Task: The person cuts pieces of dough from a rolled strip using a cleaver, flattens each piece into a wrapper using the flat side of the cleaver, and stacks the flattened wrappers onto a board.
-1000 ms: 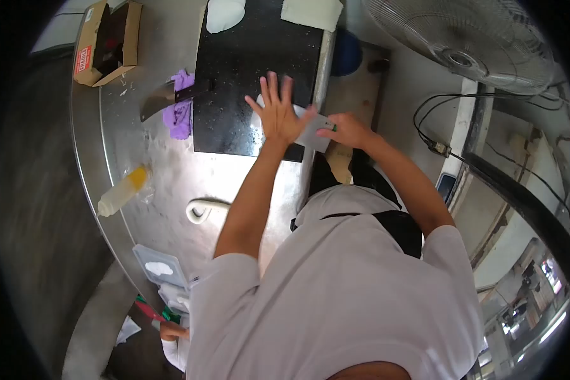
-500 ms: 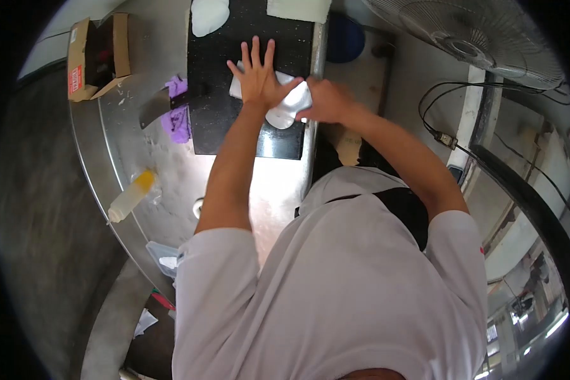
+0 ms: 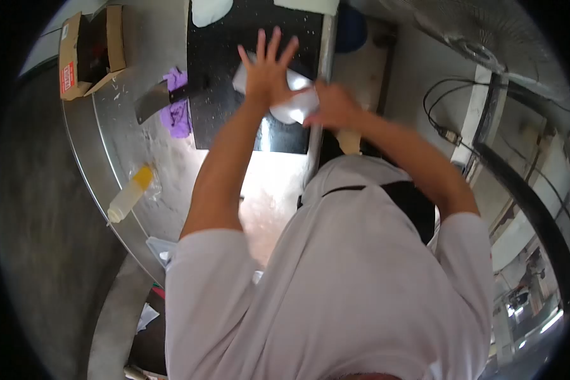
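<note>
My left hand (image 3: 269,79) lies flat with its fingers spread, pressing on a broad, shiny flat blade (image 3: 305,101). The blade rests at a slant over the black board (image 3: 228,123). At the blade's right end my right hand (image 3: 337,106) is closed, blurred by motion; any handle inside it is hidden. Below the blade shows part of a pale, thin round piece (image 3: 284,116), its outline unclear. A white lump (image 3: 211,9) sits at the board's far left corner.
Left of the board, a cleaver (image 3: 153,104) lies across a purple cloth (image 3: 178,120). A yellow-capped squeeze bottle (image 3: 130,195) and an open cardboard box (image 3: 92,54) stand near the steel table's left edge. A fan (image 3: 465,38) is at upper right, with cables (image 3: 446,135) below.
Both hands have shifted slightly right with the blade, and my left fingers have tilted rightward. The whole view has also moved a little.
</note>
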Motion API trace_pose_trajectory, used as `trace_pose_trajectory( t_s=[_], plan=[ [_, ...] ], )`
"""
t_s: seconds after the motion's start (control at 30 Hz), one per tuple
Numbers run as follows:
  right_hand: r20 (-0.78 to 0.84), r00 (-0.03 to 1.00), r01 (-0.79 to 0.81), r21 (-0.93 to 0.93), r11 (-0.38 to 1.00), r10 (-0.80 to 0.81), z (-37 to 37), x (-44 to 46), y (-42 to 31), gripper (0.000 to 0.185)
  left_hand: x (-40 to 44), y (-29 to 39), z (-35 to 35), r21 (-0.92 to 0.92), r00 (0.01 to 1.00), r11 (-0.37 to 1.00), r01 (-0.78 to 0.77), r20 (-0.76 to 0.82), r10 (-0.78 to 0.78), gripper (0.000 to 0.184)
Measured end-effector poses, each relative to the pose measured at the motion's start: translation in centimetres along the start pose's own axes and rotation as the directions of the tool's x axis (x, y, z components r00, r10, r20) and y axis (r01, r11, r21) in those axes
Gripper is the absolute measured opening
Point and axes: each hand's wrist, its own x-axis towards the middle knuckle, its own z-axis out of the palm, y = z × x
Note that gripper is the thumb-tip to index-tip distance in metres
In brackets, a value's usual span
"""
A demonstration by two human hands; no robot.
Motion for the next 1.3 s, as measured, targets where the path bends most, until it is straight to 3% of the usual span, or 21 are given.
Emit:
trace_pose_trajectory(
  t_s=[0.03,0.13,0.2,0.23,0.3,0.37,0.5,0.57,0.6,0.63,0.7,0.73,0.8,0.87,0.97,1.1,1.13,1.17,1.2,1.23,1.3],
  plan=[
    [0.021,0.999,-0.033,-0.088,0.996,0.035,2.2,-1.6,1.4,0.079,-2.5,1.0,0.7,-0.053,1.000,0.999,-0.008,0.012,0.009,0.118],
    [-0.216,0.976,-0.052,-0.294,0.954,-0.013,2.0,-2.1,1.7,0.080,-0.3,1.7,2.1,-0.075,0.993,0.991,-0.111,0.022,0.113,0.115],
    [0.023,0.954,-0.297,-0.100,0.950,0.301,0.1,-1.7,-0.6,0.078,0.3,1.7,0.7,-0.044,0.994,0.994,-0.097,0.039,0.099,0.115],
    [0.006,0.952,-0.302,-0.104,0.948,0.304,0.1,-0.8,0.5,0.078,1.6,1.4,0.7,-0.042,0.996,0.995,-0.087,0.006,0.087,0.114],
    [-0.156,0.987,0.028,-0.003,1.000,-0.028,0.4,1.4,3.6,0.077,3.5,0.2,0.4,-0.014,0.995,0.997,-0.077,-0.056,0.076,0.116],
    [-0.087,0.996,-0.037,-0.054,0.998,0.032,-1.5,1.6,1.2,0.078,3.6,-0.5,0.2,0.013,0.994,0.998,-0.056,-0.095,0.057,0.120],
    [0.097,0.969,-0.221,-0.072,0.973,0.227,2.8,-4.7,0.1,0.083,-4.0,2.6,1.4,-0.034,0.987,0.991,-0.130,0.094,0.133,0.114],
    [-0.057,0.988,-0.152,-0.163,0.975,0.144,4.2,-5.7,1.8,0.084,-3.7,4.1,2.6,-0.129,0.972,0.971,-0.200,0.100,0.214,0.111],
    [-0.111,0.988,-0.125,-0.210,0.970,0.103,4.0,-5.5,2.5,0.084,-2.3,4.4,2.0,0.015,0.956,0.979,-0.204,0.216,0.196,0.112],
    [-0.164,0.985,-0.103,-0.259,0.960,0.061,3.7,-5.3,3.2,0.084,-1.2,3.9,1.8,0.014,0.955,0.980,-0.200,0.227,0.191,0.112],
    [-0.001,0.993,-0.120,-0.184,0.976,0.122,-0.4,-3.2,2.3,0.071,0.0,3.3,2.2,-0.043,0.996,0.996,-0.081,-0.035,0.079,0.111],
    [0.030,0.998,-0.043,-0.187,0.981,0.050,-1.5,-1.3,2.8,0.073,0.6,2.6,1.8,-0.033,0.993,0.999,-0.042,-0.113,0.038,0.110],
    [0.054,0.998,0.054,-0.207,0.977,-0.044,-4.3,2.4,2.5,0.075,1.6,1.2,0.9,-0.006,0.988,0.996,0.085,-0.132,-0.085,0.112],
    [0.185,0.978,0.147,-0.291,0.945,-0.095,-5.2,3.5,0.9,0.075,0.6,0.6,0.6,0.004,0.987,0.991,0.135,-0.089,-0.134,0.115],
    [0.193,0.977,0.139,-0.240,0.961,-0.093,-1.2,-0.9,2.8,0.076,-3.6,3.1,1.3,0.003,0.992,0.992,0.122,0.024,-0.122,0.117],
    [0.120,0.993,0.024,-0.305,0.952,0.013,-2.5,-1.0,4.9,0.080,-0.6,4.2,2.5,-0.075,0.998,0.996,0.052,-0.021,-0.054,0.112],
    [0.124,0.991,0.072,-0.200,0.977,-0.047,-3.7,0.2,5.2,0.081,-0.4,3.8,2.6,-0.079,0.999,0.996,0.052,0.002,-0.052,0.112],
    [0.119,0.987,0.119,-0.088,0.989,-0.108,-4.5,0.7,5.0,0.082,0.3,3.2,2.9,-0.061,0.990,0.993,0.097,-0.099,-0.102,0.112],
    [0.123,0.980,0.183,-0.219,0.958,-0.159,-5.7,1.3,4.2,0.080,1.2,3.1,2.8,-0.047,0.965,0.989,0.139,-0.219,-0.146,0.111],
    [0.132,0.967,0.251,-0.365,0.897,-0.217,-7.2,2.8,3.4,0.078,1.7,2.8,2.1,-0.015,0.958,0.980,0.200,-0.207,-0.199,0.112],
    [0.204,0.963,0.251,-0.420,0.872,-0.179,-7.6,5.6,2.5,0.080,2.1,1.1,1.8,0.010,0.949,0.972,0.237,-0.215,-0.229,0.115]
  ],
)
